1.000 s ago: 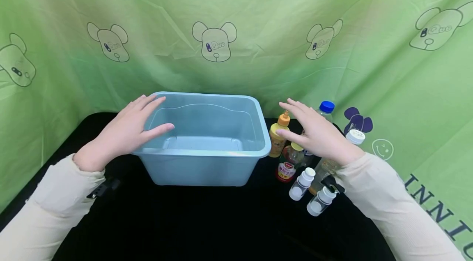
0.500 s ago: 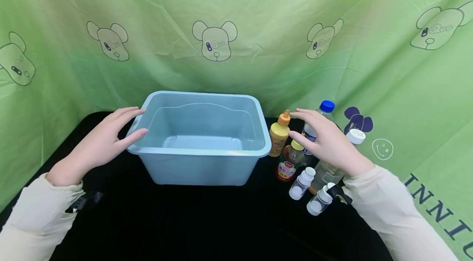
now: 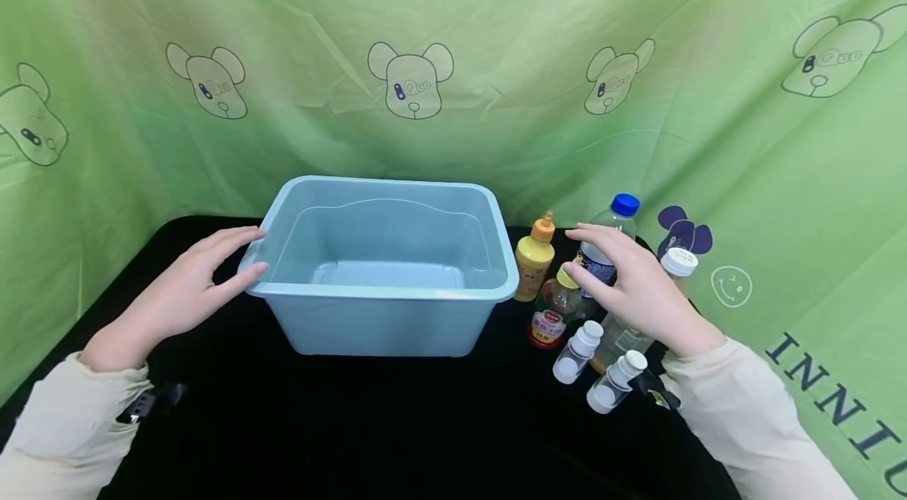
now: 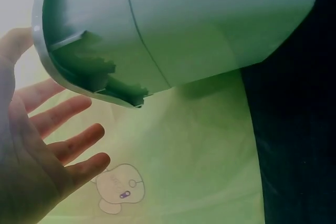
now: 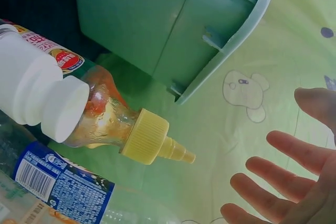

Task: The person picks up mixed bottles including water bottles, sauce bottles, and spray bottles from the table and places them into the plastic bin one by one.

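Observation:
A light blue plastic tub point(image 3: 383, 327) stands on the black cloth with nothing in it. My left hand point(image 3: 186, 287) is at its left rim, fingers spread and fairly straight; in the left wrist view the fingertips point(image 4: 94, 132) show beside the tub's edge. Over the bottles on the right, my right hand point(image 3: 641, 291) hovers with loosely extended fingers, holding nothing. Below and around it stand a yellow squeeze bottle point(image 3: 533, 264) with an orange nozzle, a red-labelled sauce bottle point(image 3: 551, 319) with a yellow cap, and a blue-capped clear bottle point(image 3: 625, 205), partly hidden by the hand.
Two small clear bottles with white caps, the nearer bottle point(image 3: 611, 388) and the farther bottle point(image 3: 575, 357), stand in front of the group. A white-capped bottle point(image 3: 679, 262) rises behind the right hand. A green curtain point(image 3: 496, 130) with bear-face prints hangs behind.
My left hand has moved left and down from over the tub to its left rim. My right hand has shifted right and down over the bottles. Tub and bottles have stayed put.

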Demonstrator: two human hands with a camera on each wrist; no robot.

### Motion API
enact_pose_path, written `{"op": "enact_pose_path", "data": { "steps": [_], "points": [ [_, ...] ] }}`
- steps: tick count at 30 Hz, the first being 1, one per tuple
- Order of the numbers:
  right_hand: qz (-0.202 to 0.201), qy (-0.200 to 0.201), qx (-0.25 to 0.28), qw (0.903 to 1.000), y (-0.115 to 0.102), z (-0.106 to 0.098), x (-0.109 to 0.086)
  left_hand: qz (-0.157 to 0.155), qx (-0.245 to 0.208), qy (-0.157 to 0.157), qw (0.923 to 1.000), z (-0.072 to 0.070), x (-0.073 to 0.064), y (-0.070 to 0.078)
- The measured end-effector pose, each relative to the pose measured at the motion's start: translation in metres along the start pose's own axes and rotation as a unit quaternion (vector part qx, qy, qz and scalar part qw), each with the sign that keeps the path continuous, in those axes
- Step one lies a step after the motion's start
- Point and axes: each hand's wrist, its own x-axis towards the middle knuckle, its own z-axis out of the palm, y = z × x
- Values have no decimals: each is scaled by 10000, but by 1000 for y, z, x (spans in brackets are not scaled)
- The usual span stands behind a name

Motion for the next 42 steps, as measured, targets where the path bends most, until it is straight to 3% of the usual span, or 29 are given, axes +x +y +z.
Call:
{"op": "enact_pose_path", "data": {
  "steps": [8,19,29,37,42],
  "points": [
    [2,147,67,9999,2,-1,-5,78,19,-23,10000,3,-4,-3],
    [-222,395,-125,9989,8,-4,-10,207,201,-203,9994,-6,-2,-6],
    [-28,339,20,9994,11,-13,-13,419,511,-204,9976,-9,0,-8],
    [32,680,-127,9976,16,-24,-19,385,485,-159,9980,-9,-1,-10],
    [279,934,-214,9950,19,-35,-26,376,483,-174,9980,-8,0,-10]
  ]
}}
